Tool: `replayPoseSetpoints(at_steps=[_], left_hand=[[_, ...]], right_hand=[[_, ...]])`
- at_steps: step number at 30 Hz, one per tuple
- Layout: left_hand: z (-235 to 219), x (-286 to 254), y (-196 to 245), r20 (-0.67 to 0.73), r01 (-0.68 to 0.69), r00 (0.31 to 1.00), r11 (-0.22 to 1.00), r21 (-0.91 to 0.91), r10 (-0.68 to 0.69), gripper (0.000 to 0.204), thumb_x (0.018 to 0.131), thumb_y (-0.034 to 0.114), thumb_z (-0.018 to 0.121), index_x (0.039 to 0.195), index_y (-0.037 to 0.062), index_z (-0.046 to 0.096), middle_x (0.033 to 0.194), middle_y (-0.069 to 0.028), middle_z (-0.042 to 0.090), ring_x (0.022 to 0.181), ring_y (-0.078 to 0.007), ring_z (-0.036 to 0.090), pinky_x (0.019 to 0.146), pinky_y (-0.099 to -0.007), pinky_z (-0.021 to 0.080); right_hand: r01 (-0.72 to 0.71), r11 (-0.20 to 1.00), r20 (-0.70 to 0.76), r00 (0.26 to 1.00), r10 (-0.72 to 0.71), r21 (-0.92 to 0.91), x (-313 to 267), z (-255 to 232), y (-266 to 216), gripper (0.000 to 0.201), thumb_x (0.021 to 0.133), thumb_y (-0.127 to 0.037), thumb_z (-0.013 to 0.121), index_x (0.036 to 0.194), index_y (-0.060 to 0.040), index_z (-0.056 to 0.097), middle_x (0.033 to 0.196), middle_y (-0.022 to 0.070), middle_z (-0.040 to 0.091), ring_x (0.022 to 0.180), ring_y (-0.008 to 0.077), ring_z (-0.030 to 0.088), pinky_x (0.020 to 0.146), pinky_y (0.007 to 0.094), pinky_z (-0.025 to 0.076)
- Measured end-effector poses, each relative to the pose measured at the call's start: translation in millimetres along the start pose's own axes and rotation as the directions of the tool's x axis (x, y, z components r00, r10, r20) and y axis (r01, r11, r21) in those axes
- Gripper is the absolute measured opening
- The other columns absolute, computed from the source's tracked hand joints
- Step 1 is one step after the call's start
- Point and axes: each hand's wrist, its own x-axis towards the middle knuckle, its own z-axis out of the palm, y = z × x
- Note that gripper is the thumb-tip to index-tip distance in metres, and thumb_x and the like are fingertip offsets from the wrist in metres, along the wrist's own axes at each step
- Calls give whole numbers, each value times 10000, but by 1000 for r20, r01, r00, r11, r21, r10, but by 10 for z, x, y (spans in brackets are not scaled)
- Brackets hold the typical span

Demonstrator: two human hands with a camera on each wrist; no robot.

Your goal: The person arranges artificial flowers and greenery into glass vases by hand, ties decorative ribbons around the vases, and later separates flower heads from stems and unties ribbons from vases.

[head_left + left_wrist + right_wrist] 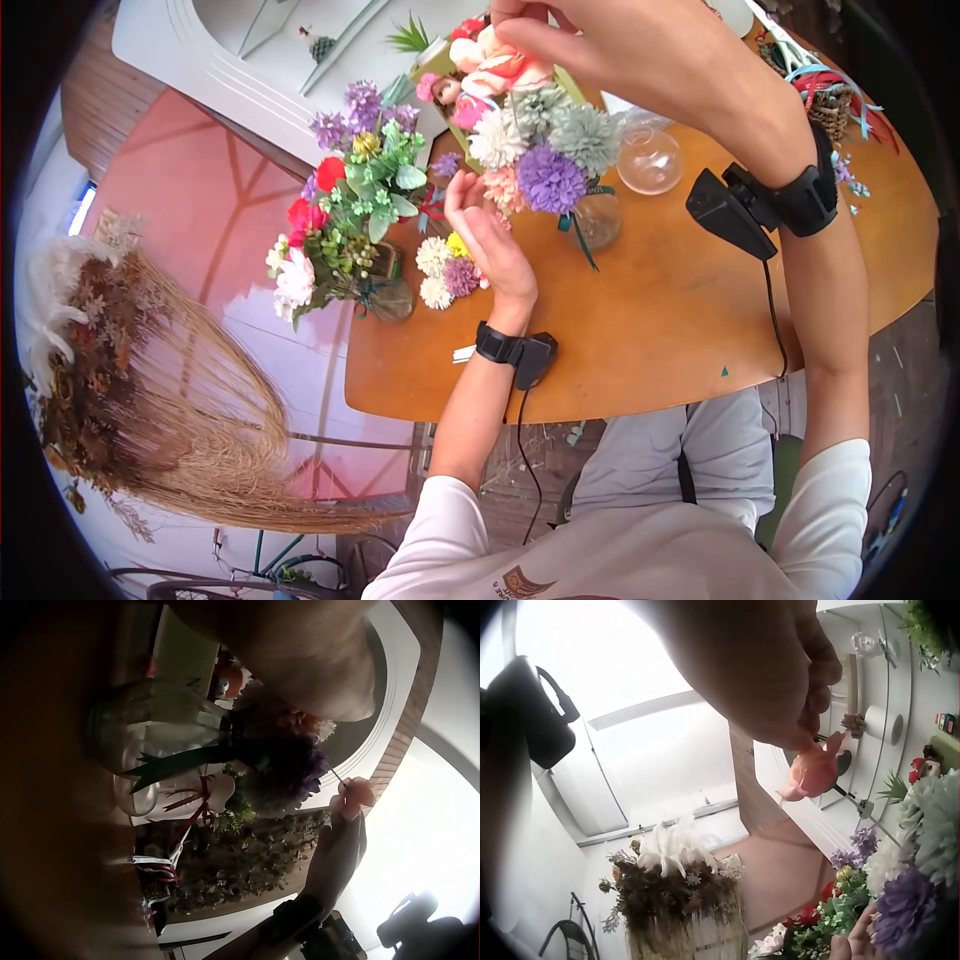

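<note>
My right hand (610, 50) is raised over a bouquet; in the right wrist view its fingertips (806, 731) pinch a peach rose (814, 774) by its head. The rose's thin stem slants down toward the bouquet's white and purple flowers (906, 906). The bouquet stands in a clear glass vase (598, 222) with a dark green ribbon (184, 761). My left hand (492, 240) is beside the bouquet, palm up, its fingers loosely bent and holding nothing visible. Whether it touches the blooms, I cannot tell.
A second bouquet (370, 190) in a glass vase stands to the left. Small cut blooms (450, 272) lie between the vases and my left wrist. A round empty glass vase (650, 160) is behind right. Dried grasses (190, 400) hang at far left.
</note>
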Motion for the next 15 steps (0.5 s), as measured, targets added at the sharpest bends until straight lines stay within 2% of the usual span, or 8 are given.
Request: replayPoseSetpoints(at_steps=[2,4,6,7,8,12,13,15], left_hand=[[-50,88,71,1,-66,998,997,-43,67,486,1102,356,381,1472,41,380,1364,-90,458,1288,-201,452,1117,-375,341],[-120,174,187,14,-213,976,940,267,217,420,1097,243,429,1454,22,439,1334,-87,480,1246,-195,492,1080,-362,397],[-116,213,512,30,-264,962,904,336,270,373,1079,151,472,1416,-1,518,1294,-82,520,1189,-179,535,1043,-335,432],[-196,261,610,164,-365,931,817,446,326,365,1072,142,485,1399,-10,541,1275,-85,537,1180,-170,541,1032,-324,434],[-251,286,702,302,-468,883,707,530,358,357,1065,133,498,1382,-18,563,1255,-88,554,1170,-161,547,1022,-312,436],[-533,277,982,389,-493,868,621,609,308,302,1053,104,523,1292,-45,634,1002,-45,630,930,-113,589,847,-261,493],[-567,219,940,287,-398,914,780,484,288,299,1055,109,522,1273,-57,642,884,-23,607,796,-90,562,750,-236,472],[-705,101,1071,302,-340,931,794,504,207,301,1058,114,519,1269,-61,642,870,-18,593,757,-86,539,722,-231,453]], right_hand=[[-33,998,1,999,33,58,27,-3,53,240,937,-137,565,817,59,633,815,205,639,805,378,633,769,460,510],[1,996,-48,999,3,86,0,-33,9,242,942,-137,562,815,58,627,808,209,629,793,373,630,765,456,510],[12,971,-108,994,14,240,10,25,-61,247,949,-137,554,803,54,611,805,211,620,781,369,623,760,454,508],[117,972,-256,965,-63,202,-10,227,-16,220,878,-169,600,893,16,718,833,193,701,801,337,687,741,421,537],[116,972,-257,964,-62,202,4,265,-65,220,878,-169,600,893,16,718,833,193,701,801,337,687,741,421,537],[-12,878,-63,997,47,478,-36,371,-322,250,880,-138,524,880,54,683,849,205,691,841,374,672,790,465,523],[-30,866,-29,998,51,500,-47,421,-357,249,882,-136,519,884,55,679,859,213,688,855,380,669,799,467,520],[-36,854,5,999,39,519,-53,555,-390,248,893,-132,512,895,57,673,883,228,682,884,390,663,817,472,514]])
